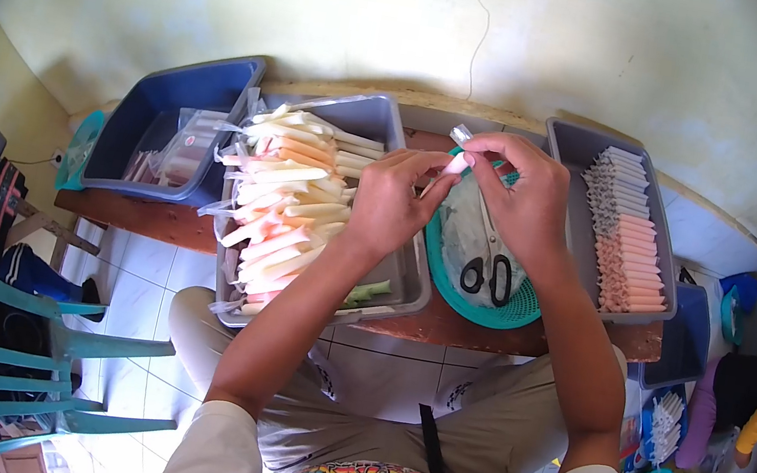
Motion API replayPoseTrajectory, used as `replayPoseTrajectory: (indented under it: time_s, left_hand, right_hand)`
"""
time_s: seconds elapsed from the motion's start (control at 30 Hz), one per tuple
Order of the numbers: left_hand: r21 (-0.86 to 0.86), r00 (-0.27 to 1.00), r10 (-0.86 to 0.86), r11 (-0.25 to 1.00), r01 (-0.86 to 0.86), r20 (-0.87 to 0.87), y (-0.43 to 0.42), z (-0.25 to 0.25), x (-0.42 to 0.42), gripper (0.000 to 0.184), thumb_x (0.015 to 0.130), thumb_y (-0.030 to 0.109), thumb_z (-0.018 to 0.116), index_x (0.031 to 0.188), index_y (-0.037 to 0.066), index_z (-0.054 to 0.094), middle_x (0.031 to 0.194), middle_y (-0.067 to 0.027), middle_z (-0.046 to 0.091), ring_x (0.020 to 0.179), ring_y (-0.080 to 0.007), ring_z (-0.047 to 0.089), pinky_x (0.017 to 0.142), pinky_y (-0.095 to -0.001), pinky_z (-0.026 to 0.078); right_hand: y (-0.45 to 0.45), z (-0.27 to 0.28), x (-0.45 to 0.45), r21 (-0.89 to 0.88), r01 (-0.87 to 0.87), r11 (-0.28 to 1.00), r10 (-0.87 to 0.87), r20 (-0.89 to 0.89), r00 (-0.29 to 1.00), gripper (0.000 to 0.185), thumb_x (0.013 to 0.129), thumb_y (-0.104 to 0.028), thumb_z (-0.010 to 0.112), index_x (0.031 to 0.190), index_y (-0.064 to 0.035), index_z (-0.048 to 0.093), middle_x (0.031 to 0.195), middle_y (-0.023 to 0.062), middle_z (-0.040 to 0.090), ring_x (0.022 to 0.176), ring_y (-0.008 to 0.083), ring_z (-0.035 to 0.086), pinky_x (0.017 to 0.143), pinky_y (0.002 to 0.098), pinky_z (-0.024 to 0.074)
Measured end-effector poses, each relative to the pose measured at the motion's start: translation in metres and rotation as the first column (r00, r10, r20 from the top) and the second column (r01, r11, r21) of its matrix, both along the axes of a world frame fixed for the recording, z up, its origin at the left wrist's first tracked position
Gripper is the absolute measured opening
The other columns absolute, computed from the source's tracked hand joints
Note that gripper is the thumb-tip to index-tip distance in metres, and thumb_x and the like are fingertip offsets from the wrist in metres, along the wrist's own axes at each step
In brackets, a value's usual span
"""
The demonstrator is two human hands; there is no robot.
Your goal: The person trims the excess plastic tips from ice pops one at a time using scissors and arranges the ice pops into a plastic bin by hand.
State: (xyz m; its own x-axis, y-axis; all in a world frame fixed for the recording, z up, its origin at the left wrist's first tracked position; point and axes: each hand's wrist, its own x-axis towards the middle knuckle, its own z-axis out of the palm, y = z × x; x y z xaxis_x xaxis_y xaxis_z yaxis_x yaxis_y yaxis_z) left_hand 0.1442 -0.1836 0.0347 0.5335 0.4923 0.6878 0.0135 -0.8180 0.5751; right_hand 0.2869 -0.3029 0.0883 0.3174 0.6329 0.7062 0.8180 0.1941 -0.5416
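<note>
My left hand [395, 195] is closed round a pale pink ice pop [456, 164] in a clear plastic sleeve. The fingers of my right hand [525, 186] pinch the sleeve near its upper end, where loose clear plastic sticks up. Both hands meet above the rim of a round turquoise basket [461, 307]. Inside it lie black-handled scissors [490, 269] and clear plastic bags [463, 235]. Beside my left forearm, a grey tray [411, 291] holds a heap of cream, orange and pink ice pops [282, 192] with loose plastic ends, plus a green one [370, 292].
At the right, another grey tray [578, 194] holds rows of white and pink pops [631, 237] with twisted ends. A dark blue tub [164, 89] with plastic packs stands at the left. Everything rests on a wooden bench [153, 219]. A turquoise chair [14, 352] and another person [737, 412] are nearby.
</note>
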Motion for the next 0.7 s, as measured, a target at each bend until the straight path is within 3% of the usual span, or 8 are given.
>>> replayPoseTrajectory:
  time_s: [0.2, 0.27, 0.3, 0.37, 0.4, 0.5, 0.57, 0.7]
  left_hand:
    - [-0.048, 0.999, -0.026, 0.999, 0.027, 0.018, -0.003, -0.010, 0.021, 0.023, 0.091, 0.011, 0.088, 0.111, 0.004, 0.081, 0.092, -0.0117, 0.081, 0.074, -0.0173, 0.077, 0.069, -0.0318, 0.060]
    - [-0.091, 0.999, -0.028, 0.996, 0.025, -0.029, -0.003, -0.012, 0.023, 0.024, 0.091, 0.012, 0.088, 0.113, 0.003, 0.082, 0.090, -0.0106, 0.082, 0.073, -0.0153, 0.077, 0.069, -0.0313, 0.060]
    - [-0.091, 0.999, -0.036, 0.995, 0.033, -0.034, -0.003, -0.013, 0.024, 0.024, 0.091, 0.012, 0.088, 0.113, 0.003, 0.082, 0.090, -0.0106, 0.082, 0.073, -0.0153, 0.077, 0.069, -0.0313, 0.060]
    - [-0.170, 0.997, -0.039, 0.985, 0.028, -0.061, -0.002, -0.018, 0.025, 0.019, 0.091, 0.014, 0.088, 0.106, 0.004, 0.081, 0.091, -0.0118, 0.080, 0.076, -0.0204, 0.077, 0.066, -0.0323, 0.059]
    - [-0.168, 0.997, -0.047, 0.985, 0.036, -0.064, -0.001, -0.020, 0.025, 0.019, 0.091, 0.014, 0.088, 0.106, 0.004, 0.081, 0.091, -0.0118, 0.080, 0.076, -0.0204, 0.077, 0.066, -0.0323, 0.059]
    - [-0.201, 0.998, -0.068, 0.978, 0.065, -0.010, -0.002, -0.025, 0.026, 0.019, 0.091, 0.014, 0.088, 0.106, 0.004, 0.081, 0.090, -0.0112, 0.080, 0.075, -0.0187, 0.077, 0.066, -0.0312, 0.059]
    - [-0.247, 0.997, -0.076, 0.966, 0.072, -0.007, -0.003, -0.030, 0.025, 0.020, 0.091, 0.014, 0.088, 0.107, 0.004, 0.082, 0.089, -0.0110, 0.081, 0.074, -0.0176, 0.077, 0.067, -0.0306, 0.059]
    - [-0.239, 0.992, -0.086, 0.969, 0.062, -0.092, -0.001, -0.032, 0.023, 0.024, 0.094, 0.012, 0.086, 0.114, 0.001, 0.082, 0.088, -0.0105, 0.083, 0.079, -0.0126, 0.079, 0.075, -0.0282, 0.061]
  right_hand:
    - [-0.032, -0.014, 0.020, 0.004, 0.049, 0.999, -0.048, -0.058, 0.997, 0.017, 0.092, -0.009, 0.081, 0.108, -0.0051, 0.075, 0.106, 0.0105, 0.080, 0.090, 0.0226, 0.079, 0.076, 0.0359, 0.0610]
    - [-0.046, -0.027, 0.021, -0.111, 0.090, 0.990, -0.113, -0.222, 0.969, 0.025, 0.091, -0.011, 0.082, 0.114, -0.0043, 0.073, 0.110, 0.0117, 0.079, 0.092, 0.0237, 0.079, 0.080, 0.0387, 0.0614]
    - [-0.052, -0.034, 0.020, -0.111, 0.098, 0.989, -0.121, -0.226, 0.967, 0.025, 0.091, -0.011, 0.082, 0.114, -0.0043, 0.073, 0.110, 0.0117, 0.079, 0.092, 0.0237, 0.079, 0.080, 0.0387, 0.0614]
    - [-0.061, -0.049, 0.018, -0.377, 0.097, 0.921, -0.226, -0.315, 0.922, 0.033, 0.090, -0.014, 0.084, 0.117, -0.0007, 0.072, 0.111, 0.0152, 0.077, 0.093, 0.0265, 0.079, 0.084, 0.0438, 0.0612]
    - [-0.065, -0.062, 0.017, -0.375, 0.104, 0.921, -0.233, -0.319, 0.919, 0.033, 0.090, -0.014, 0.084, 0.117, -0.0007, 0.072, 0.111, 0.0152, 0.077, 0.093, 0.0265, 0.079, 0.084, 0.0438, 0.0612]
    - [-0.071, -0.096, 0.014, -0.563, 0.121, 0.818, -0.239, -0.140, 0.961, 0.048, 0.089, -0.017, 0.085, 0.130, 0.0024, 0.068, 0.120, 0.0204, 0.074, 0.100, 0.0330, 0.077, 0.090, 0.0435, 0.0606]
    - [-0.073, -0.110, 0.006, -0.743, 0.245, 0.623, -0.296, 0.066, 0.953, 0.067, 0.087, -0.022, 0.087, 0.142, 0.0053, 0.059, 0.127, 0.0267, 0.069, 0.110, 0.0425, 0.073, 0.099, 0.0490, 0.0581]
    - [-0.071, -0.137, 0.008, -0.801, 0.200, 0.564, -0.263, 0.056, 0.963, 0.070, 0.086, -0.023, 0.086, 0.142, 0.0054, 0.054, 0.128, 0.0307, 0.066, 0.112, 0.0512, 0.071, 0.098, 0.0534, 0.0606]
